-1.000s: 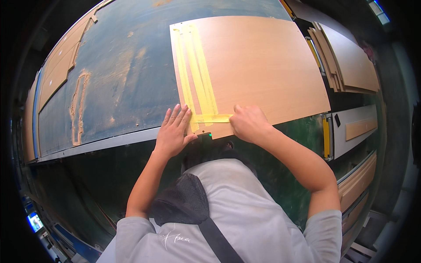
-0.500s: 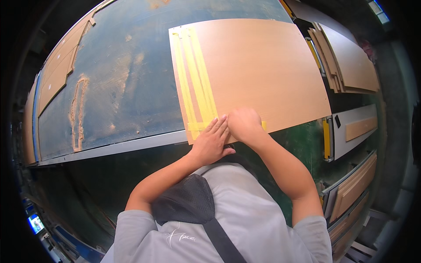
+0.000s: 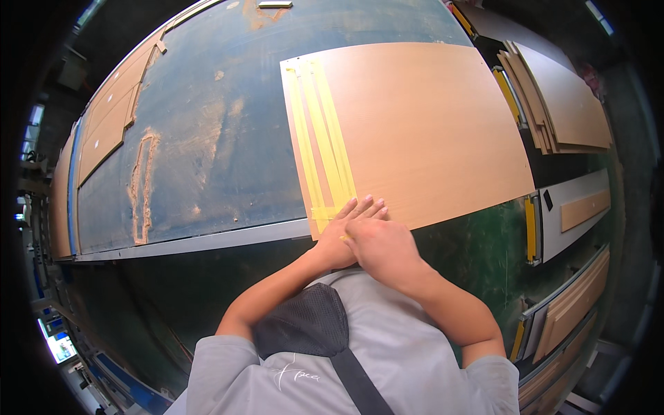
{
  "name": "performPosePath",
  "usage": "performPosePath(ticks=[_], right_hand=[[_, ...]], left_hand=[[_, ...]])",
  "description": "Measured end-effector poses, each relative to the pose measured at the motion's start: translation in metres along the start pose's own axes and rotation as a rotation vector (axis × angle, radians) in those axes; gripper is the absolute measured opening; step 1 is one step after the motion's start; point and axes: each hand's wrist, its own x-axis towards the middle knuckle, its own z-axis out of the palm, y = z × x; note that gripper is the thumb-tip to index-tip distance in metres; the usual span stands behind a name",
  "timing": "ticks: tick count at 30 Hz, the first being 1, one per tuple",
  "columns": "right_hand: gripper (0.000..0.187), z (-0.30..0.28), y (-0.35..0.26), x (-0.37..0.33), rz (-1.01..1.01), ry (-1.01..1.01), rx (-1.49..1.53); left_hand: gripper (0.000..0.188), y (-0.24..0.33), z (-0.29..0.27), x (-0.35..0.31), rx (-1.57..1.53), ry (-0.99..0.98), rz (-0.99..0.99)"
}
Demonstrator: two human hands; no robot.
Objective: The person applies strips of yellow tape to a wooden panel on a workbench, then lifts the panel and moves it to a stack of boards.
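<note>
A light wood-grain panel (image 3: pixel 429 131) lies on the dusty blue worktable, its near edge toward me. Strips of yellow tape (image 3: pixel 333 152) run lengthwise near its left edge, and a short crosswise piece crosses their near ends. My left hand (image 3: pixel 337 238) lies with outstretched fingers on the panel's near-left corner, over part of that crosswise piece. Closed, my right hand (image 3: pixel 387 250) sits over the left one at the panel's near edge. A small bit of yellow tape shows at its fingers; the rest of its grip is hidden.
The blue worktable (image 3: pixel 187 138) has a metal front edge and a sawdust-lined groove mark. Brown panels (image 3: pixel 104 131) lie along its far left side. Stacked boards (image 3: pixel 564 97) and a rack with yellow-edged supports (image 3: pixel 531 228) stand at the right. A small pale strip (image 3: pixel 275 5) lies far back.
My right hand has moved back toward me and left, over my left hand. The yellow tape sticking out to its right no longer shows there. The whole view has shifted slightly.
</note>
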Motion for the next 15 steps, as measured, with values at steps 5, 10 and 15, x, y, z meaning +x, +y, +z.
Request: performPosePath(ticks=[5, 10, 15], right_hand=[[0.068, -0.039, 0.025, -0.012, 0.091, 0.073, 0.177], [0.080, -0.035, 0.033, 0.011, 0.013, 0.177, 0.344], [0.080, -0.034, 0.028, 0.048, -0.042, 0.305, 0.352]], left_hand=[[0.051, -0.011, -0.035, -0.005, -0.541, 0.227, -0.304], [0.041, -0.001, -0.070, 0.028, -0.798, 0.153, -0.439], [0.038, -0.012, -0.091, 0.054, -0.705, 0.309, -0.436]])
